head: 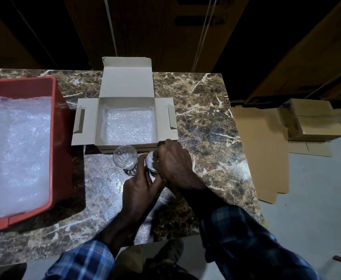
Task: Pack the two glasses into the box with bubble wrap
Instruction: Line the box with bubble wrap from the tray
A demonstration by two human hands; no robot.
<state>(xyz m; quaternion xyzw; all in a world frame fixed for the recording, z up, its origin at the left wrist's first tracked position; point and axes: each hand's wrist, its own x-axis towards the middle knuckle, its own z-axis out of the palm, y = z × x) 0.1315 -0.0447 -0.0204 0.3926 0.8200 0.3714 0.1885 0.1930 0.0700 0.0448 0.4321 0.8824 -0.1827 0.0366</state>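
Red tray (61,126) of bubble wrap at nine o'clock, lined box (125,102) open at twelve. One glass (124,158) stands free on the worktop (206,118), just beside the left hand (140,186); knock it and it topples. Both that and the right hand (173,164) grip the second glass (150,160); slippery if squeezed unevenly.

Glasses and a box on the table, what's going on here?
A person is packing glasses. Both hands, the left hand and the right hand, hold one glass just in front of the open box, whose floor is lined with bubble wrap. The second glass stands untouched beside it. More wrap fills the red bin on the left. Neither glass is in the box.
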